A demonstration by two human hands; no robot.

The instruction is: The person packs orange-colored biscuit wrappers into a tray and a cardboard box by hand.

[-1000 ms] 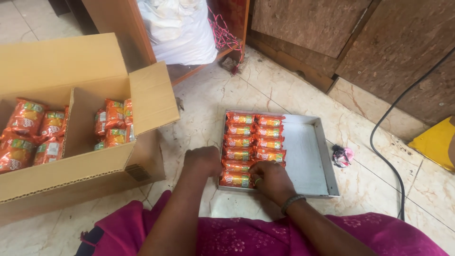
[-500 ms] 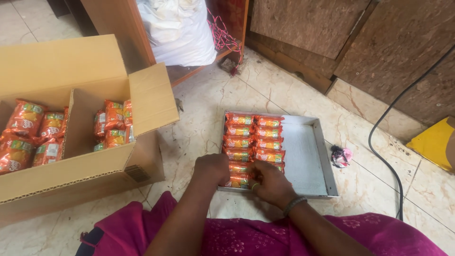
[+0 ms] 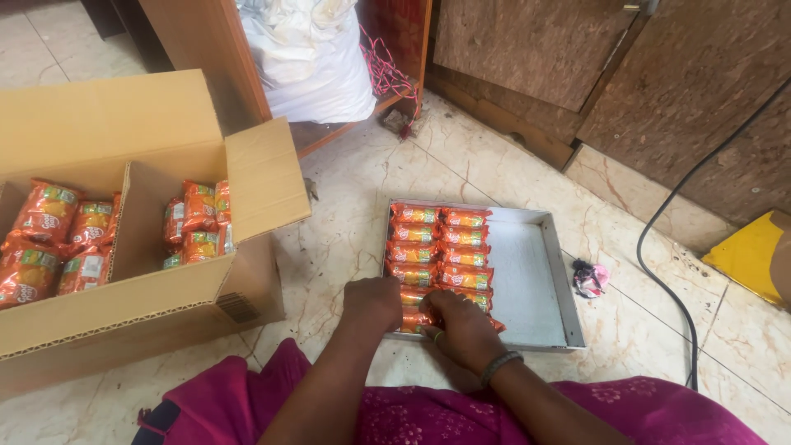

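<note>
Both hands pressing on nearest orange packets [image 3: 414, 317] at tray [image 3: 548, 272] front edge: left hand [image 3: 372, 302] & right hand [image 3: 463, 328], fingers curling over them; actual grasp unclear.

Head camera, steeply down, near floor [image 3: 346, 206]

nearest packets [image 3: 414, 317] under hands, carton [image 3: 124, 288] cropped

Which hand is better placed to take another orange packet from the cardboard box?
Probably the left hand: it is on the side of the cardboard box, while the right hand rests on packets in the tray.
</note>
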